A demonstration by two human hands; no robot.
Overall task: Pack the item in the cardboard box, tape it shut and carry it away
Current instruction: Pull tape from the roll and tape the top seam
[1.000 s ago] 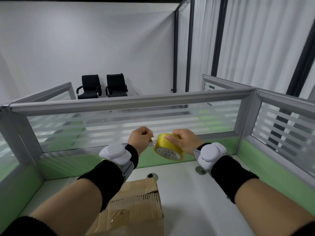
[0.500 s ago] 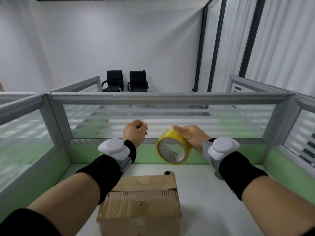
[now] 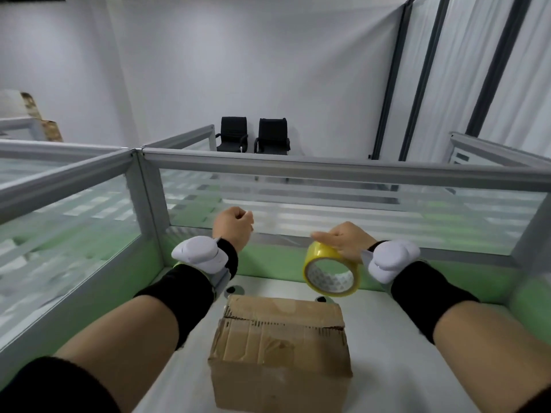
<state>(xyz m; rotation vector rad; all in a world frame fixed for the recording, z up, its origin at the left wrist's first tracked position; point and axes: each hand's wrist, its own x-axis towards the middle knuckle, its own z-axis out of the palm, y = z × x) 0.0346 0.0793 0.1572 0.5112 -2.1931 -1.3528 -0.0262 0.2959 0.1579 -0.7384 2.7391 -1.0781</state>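
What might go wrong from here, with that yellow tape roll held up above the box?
The left hand seems to pinch a clear strip drawn from the tape roll in the right hand; stretched in mid-air, it may twist and stick to itself. The cardboard box has ragged, worn flaps, so tape may hold poorly.

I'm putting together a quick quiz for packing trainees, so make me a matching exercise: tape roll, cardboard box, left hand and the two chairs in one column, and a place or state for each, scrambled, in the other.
Column one:
1. tape roll
2. cardboard box
3. left hand
4. chairs

Column two:
A. against the far wall
B. raised and curled into a fist
C. gripped by the right hand above the desk
D. standing on the desk, top flaps folded down

Pairs: 1-C, 2-D, 3-B, 4-A
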